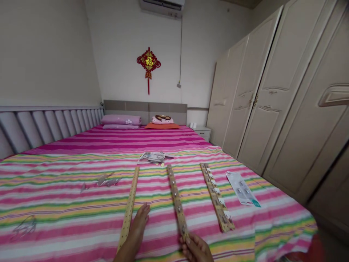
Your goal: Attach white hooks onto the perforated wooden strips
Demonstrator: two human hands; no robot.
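Observation:
My right hand [196,248] grips the near end of the middle wooden strip [176,198], thumb on top and fingers curled beneath. Metal pieces sit in a row along that strip. To its left, my left hand [139,222] rests on the striped cloth with fingers stretched out and nothing in them. Beside that hand lies a bare wooden strip [131,203] with rows of small holes; the wrist partly covers its near end. Further right is a wider wooden strip [215,196] with white and metal pieces along one edge.
A blister pack [242,189] lies at right on the bed's striped sheet [81,218]. Clear packaging [154,157] sits beyond the strips, with crumpled clear plastic [109,181] and more plastic [25,225] at left. Wardrobes [272,109] stand along the right; folded bedding [121,120] lies by the headboard.

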